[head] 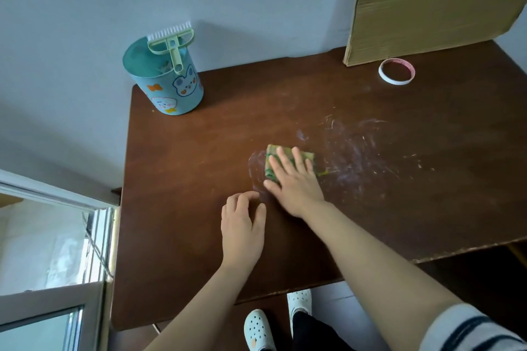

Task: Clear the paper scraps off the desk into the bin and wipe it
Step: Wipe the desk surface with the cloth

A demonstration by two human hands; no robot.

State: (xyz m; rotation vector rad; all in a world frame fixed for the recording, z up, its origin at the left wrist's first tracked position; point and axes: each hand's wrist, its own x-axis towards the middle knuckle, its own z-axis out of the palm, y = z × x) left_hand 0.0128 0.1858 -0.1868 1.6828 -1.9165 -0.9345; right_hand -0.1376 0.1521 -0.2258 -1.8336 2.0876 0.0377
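We noted the right hand (295, 181) flat, fingers straight, pressing the sponge (273, 151) on the desk (182, 185); left hand (242, 226) just nearer, loosely curled, empty; bin (165, 88) far left.

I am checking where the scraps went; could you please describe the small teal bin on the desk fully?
The teal bin is a round tub, plastic by its look, standing upright on the desk's far left corner, near the wall. Cartoon animal and bow stickers decorate its side. A pale green brush with white bristles lies across its open top, and something greyish, perhaps scraps, shows inside. Nothing else touches it.
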